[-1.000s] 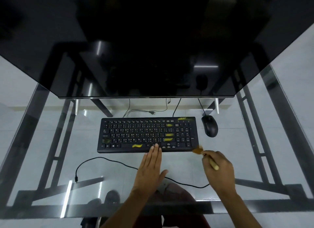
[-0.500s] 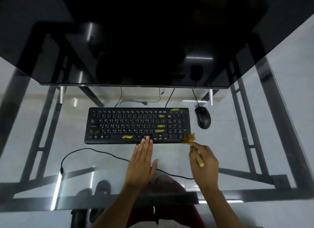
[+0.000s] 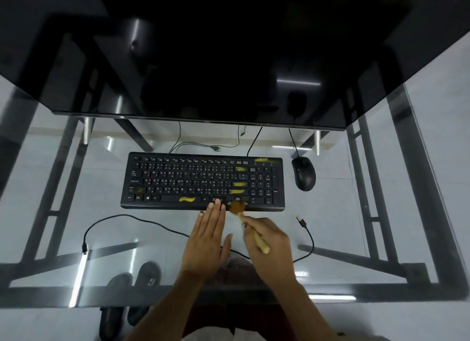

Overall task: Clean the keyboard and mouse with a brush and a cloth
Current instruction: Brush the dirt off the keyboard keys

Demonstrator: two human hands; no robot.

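A black keyboard (image 3: 201, 180) with yellow smears on some keys lies on the glass table (image 3: 343, 213). A black mouse (image 3: 304, 173) sits just right of it. My left hand (image 3: 207, 241) lies flat with straight fingers, its fingertips touching the keyboard's near edge. My right hand (image 3: 269, 241) grips a small brush (image 3: 248, 222) with a pale wooden handle. The brush's brown bristles touch the keyboard's bottom row, close beside my left fingertips. No cloth is in view.
A large dark monitor (image 3: 229, 55) stands behind the keyboard. A loose black cable (image 3: 122, 217) loops across the glass in front, its plug end (image 3: 302, 222) at the right. The table's dark frame and sandals (image 3: 137, 287) show through the glass.
My right hand has moved the brush left from the keyboard's right corner onto the bottom row near my left fingers. My left hand keeps its place at the near edge.
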